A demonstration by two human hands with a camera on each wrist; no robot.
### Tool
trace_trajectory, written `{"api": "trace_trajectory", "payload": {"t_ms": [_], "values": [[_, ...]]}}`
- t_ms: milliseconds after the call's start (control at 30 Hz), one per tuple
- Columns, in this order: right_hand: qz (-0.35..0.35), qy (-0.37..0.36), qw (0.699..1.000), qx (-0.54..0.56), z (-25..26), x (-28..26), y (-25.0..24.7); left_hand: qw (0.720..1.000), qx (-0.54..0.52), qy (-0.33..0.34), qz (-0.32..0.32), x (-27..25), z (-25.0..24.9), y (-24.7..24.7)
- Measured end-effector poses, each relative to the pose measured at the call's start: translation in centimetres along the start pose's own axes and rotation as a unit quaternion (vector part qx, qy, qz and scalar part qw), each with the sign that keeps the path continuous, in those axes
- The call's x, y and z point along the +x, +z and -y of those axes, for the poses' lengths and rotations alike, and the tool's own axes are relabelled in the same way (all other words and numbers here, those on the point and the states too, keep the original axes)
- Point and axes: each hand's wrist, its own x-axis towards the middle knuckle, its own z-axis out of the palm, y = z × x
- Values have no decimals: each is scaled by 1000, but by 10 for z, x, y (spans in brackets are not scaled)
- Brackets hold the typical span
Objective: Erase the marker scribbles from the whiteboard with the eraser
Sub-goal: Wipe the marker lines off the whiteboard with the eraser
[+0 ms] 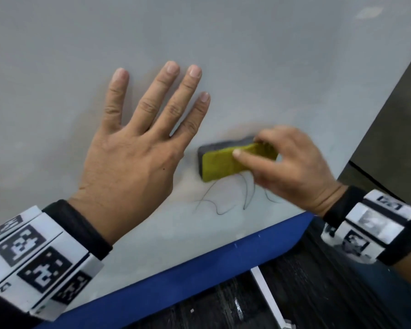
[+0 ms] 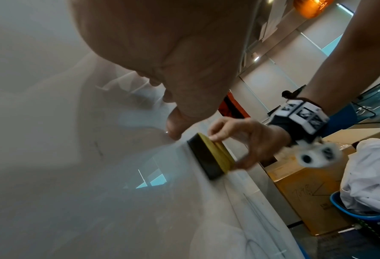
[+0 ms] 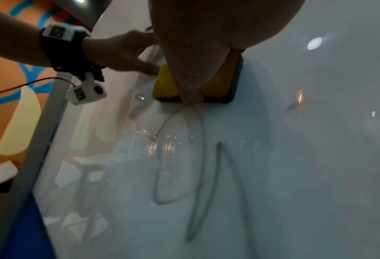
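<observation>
Head view shows your right hand [image 1: 292,167] pinching the eraser [image 1: 233,162] with thumb and curled fingers, its dark felt face pressed against the whiteboard [image 1: 247,55]. Its long axis runs from about 8 o'clock to 2 o'clock in this view, the yellow back facing you and the free end pointing toward your left hand [image 1: 138,148]. That hand lies flat on the board at 9 o'clock from the eraser, fingers straight and spread, holding nothing, little finger just beside the eraser's free end. Thin marker scribbles [image 1: 226,198] loop directly below the eraser at 6 o'clock, reaching toward the blue frame [image 1: 199,274] along the board's lower edge.

Right wrist view alone shows the scribbles [image 3: 197,175] clearly as long loops starting at the eraser's [image 3: 166,87] edge, with your thumb across the yellow back. Left wrist view alone gives the eraser [image 2: 208,157] side-on, dark layer against the board beneath the yellow one, plus cardboard boxes [image 2: 306,189] and a blue basket [image 2: 344,205] of white cloth off to 3 o'clock.
</observation>
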Motion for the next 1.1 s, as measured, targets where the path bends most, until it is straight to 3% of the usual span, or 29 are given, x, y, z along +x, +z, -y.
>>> {"api": "trace_trajectory", "payload": {"t_ms": [100, 200, 300, 400, 533, 633, 733, 800, 967, 1033, 1100], "values": [[-46, 86, 995, -9, -26, 16, -18, 1000, 5, 5, 6, -9, 1, 5], [-70, 154, 986, 8, -7, 10, -9, 1000, 3, 1, 4, -19, 0, 8], [-3, 83, 996, 12, 29, -7, 13, 1000, -1, 6, 3, -25, 1, 10], [30, 23, 999, 10, 25, -1, 9, 1000, -4, 11, 2, -30, 4, 11], [-29, 124, 992, 7, -1, 15, -11, 1000, -6, 11, 11, -44, 4, 18], [-26, 155, 987, 25, 22, 7, -2, 1000, -11, 0, 11, -53, -1, 23], [53, 28, 998, 22, 54, -13, 22, 1000, -10, -11, 9, -58, -5, 26], [65, -24, 998, 11, 44, -10, 20, 1000, -9, -17, 8, -59, -6, 28], [-18, 63, 998, 12, -9, 13, -9, 999, -9, -41, 8, -61, -17, 32], [-32, 96, 994, 37, -2, 10, -3, 998, -14, -63, 6, -63, -23, 35], [-19, 67, 996, 47, 18, -4, 13, 996, -14, -85, 1, -66, -29, 38]]}}
